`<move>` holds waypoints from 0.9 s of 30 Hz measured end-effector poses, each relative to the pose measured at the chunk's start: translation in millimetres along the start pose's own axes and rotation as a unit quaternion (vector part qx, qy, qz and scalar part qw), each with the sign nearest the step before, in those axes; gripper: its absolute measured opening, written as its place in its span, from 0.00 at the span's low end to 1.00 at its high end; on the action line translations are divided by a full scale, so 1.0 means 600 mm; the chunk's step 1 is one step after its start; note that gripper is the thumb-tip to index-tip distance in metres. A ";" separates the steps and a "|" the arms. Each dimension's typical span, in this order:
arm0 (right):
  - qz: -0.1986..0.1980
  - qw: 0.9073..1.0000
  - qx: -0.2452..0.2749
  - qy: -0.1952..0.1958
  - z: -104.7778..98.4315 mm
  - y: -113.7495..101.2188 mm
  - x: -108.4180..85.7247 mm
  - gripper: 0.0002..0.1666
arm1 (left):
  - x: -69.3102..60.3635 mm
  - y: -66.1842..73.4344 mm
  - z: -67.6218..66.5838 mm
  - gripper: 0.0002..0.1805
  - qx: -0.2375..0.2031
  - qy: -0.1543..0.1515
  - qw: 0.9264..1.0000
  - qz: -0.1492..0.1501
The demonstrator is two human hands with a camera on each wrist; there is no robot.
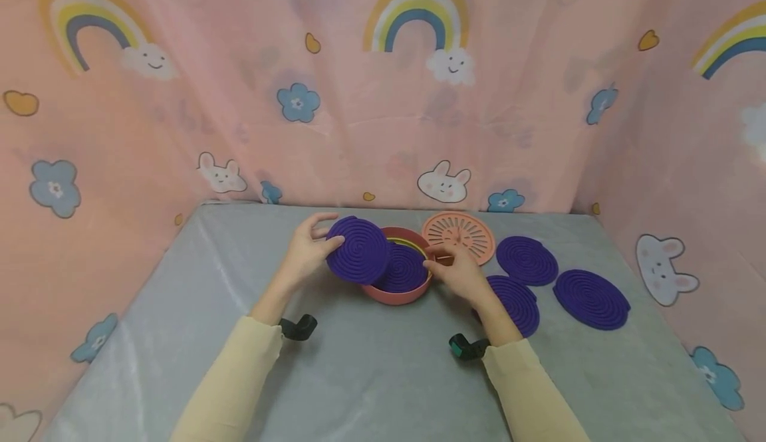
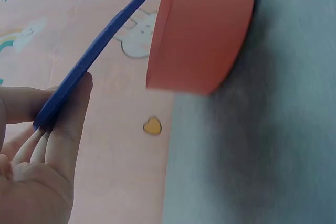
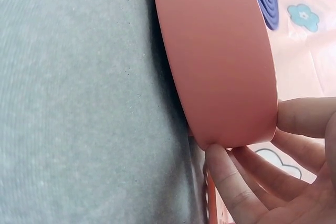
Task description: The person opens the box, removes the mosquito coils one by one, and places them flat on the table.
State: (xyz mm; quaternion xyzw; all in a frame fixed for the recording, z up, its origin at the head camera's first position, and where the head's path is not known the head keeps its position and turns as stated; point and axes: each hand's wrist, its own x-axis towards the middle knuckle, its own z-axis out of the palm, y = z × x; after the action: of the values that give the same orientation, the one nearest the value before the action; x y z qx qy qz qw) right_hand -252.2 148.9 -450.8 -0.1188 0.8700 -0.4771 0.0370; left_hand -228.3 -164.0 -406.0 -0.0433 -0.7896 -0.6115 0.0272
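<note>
My left hand (image 1: 306, 249) pinches a purple mosquito coil (image 1: 358, 250) by its left edge, thumb on the near face and fingers behind. The coil is tilted and overlaps the left side of a round coral tray (image 1: 391, 298). Inside the tray lies another purple mosquito coil (image 1: 402, 269), with a yellow curved strip (image 1: 409, 239) along the far wall. My right hand (image 1: 457, 269) grips the tray's right side. In the right wrist view, its thumb is at the rim and its fingers are against the wall (image 3: 220, 66). The left wrist view shows the held coil (image 2: 79, 72) edge-on.
A peach slotted lid (image 1: 473, 226) lies behind my right hand. Several purple coils, including a far one (image 1: 526, 260), a right one (image 1: 592, 299) and one partly under my right arm (image 1: 514, 302), lie on the grey tabletop (image 1: 371, 375). A patterned pink curtain (image 1: 359, 149) stands behind.
</note>
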 end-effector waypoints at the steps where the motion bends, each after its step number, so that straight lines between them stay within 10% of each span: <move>1: 0.000 1.000 0.000 -0.001 0.000 0.000 0.000 0.20 | -0.001 -0.001 -0.006 0.28 0.004 0.004 1.000 -0.001; 27: -0.002 1.000 -0.009 0.004 0.001 0.002 0.001 0.20 | -0.022 -0.095 -0.173 0.31 0.107 0.072 0.986 -0.110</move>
State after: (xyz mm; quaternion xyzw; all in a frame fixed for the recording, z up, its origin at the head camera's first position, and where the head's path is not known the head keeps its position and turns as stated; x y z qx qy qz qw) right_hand -252.7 148.8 -451.8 -0.1187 0.8740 -0.4701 0.0313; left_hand -222.1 -279.1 -436.0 0.0914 -0.8462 -0.5245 0.0210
